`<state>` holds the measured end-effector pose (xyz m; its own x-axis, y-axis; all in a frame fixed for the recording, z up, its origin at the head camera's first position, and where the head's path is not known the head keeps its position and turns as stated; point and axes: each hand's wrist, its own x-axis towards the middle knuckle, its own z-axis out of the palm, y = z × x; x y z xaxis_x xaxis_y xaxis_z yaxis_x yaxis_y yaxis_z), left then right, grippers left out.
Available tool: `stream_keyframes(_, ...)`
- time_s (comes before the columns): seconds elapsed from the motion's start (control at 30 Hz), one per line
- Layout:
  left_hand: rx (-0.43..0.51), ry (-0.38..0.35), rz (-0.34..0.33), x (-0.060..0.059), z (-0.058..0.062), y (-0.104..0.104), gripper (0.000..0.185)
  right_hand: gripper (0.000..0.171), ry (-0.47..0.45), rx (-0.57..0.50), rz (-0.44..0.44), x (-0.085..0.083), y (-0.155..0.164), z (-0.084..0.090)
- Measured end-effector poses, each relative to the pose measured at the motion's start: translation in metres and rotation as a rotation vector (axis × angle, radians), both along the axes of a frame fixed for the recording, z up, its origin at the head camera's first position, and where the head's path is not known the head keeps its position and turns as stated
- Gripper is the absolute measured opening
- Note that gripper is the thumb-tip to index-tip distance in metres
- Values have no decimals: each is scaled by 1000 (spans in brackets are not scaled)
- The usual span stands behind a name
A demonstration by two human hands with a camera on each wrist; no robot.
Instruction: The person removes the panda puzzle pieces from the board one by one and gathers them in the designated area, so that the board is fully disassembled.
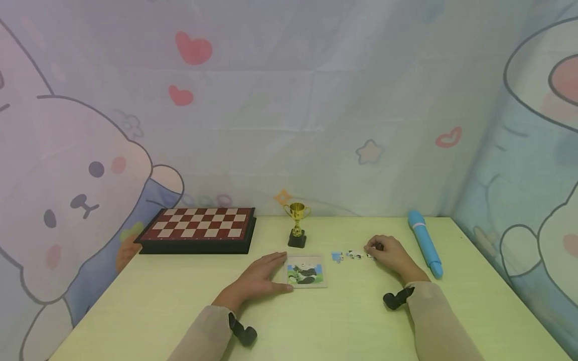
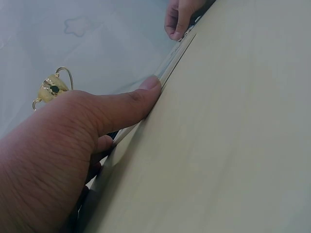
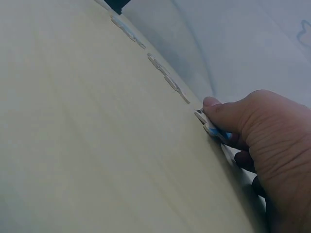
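Note:
A small panda jigsaw board [image 1: 307,272] lies on the pale green table [image 1: 180,311]. My left hand [image 1: 266,278] lies flat against its left edge, fingers straight, thumb [image 2: 141,97] along the board's near edge [image 2: 170,63]. To the right, loose puzzle pieces [image 1: 349,255] sit in a short row. My right hand [image 1: 384,250] is curled over the right end of that row, and its thumb and fingers pinch a puzzle piece [image 3: 206,122] at the table surface. Further loose pieces [image 3: 167,80] lie ahead of it.
A red and cream chessboard [image 1: 198,228] stands at the back left. A small gold trophy [image 1: 297,223] on a black base is behind the puzzle board. A large blue pen [image 1: 425,243] lies at the right. Cartoon-print cloth walls surround the table.

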<state>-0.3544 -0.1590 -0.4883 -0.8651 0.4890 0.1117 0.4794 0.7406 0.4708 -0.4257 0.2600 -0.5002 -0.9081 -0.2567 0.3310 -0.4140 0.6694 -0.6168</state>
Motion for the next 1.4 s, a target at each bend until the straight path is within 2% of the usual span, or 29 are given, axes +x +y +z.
stream_keyframes(0.47, -12, -1, 2, 0, -3, 1, 97, 7, 14, 7, 12, 3, 0, -2)
stream_keyframes(0.57, -15, 1, -1, -1, -3, 2, 97, 12, 9, -9, -11, 6, 0, 1)
stream_keyframes(0.7, -21, 2, -3, 0, -2, 3, 98, 23, 24, -83, -45, 8, -6, 4)
stream_keyframes(0.8, -20, 0, -3, 0, -2, 2, 98, 27, 43, -115, -29, 7, -18, 7)
stream_keyframes(0.97, -19, 8, -11, -1, -2, 1, 98, 23, 64, -104, 52, 8, -61, 12)
stream_keyframes(1.07, -19, 17, -13, -1, -2, 0, 98, 18, 74, -70, 153, 9, -98, 13)
stream_keyframes(1.17, -19, 16, -8, -1, -1, -1, 97, 18, 94, 25, 309, 12, -137, 11)
stream_keyframes(1.27, -13, 10, -7, -1, -1, -1, 95, 27, 119, 159, 430, 23, -167, 12)
stream_keyframes(1.33, -15, 11, -10, -2, -2, -1, 95, 35, 165, 222, 460, 31, -178, 13)
stream_keyframes(1.4, -17, 14, -11, -2, -2, -1, 95, 39, 178, 266, 436, 37, -182, 13)
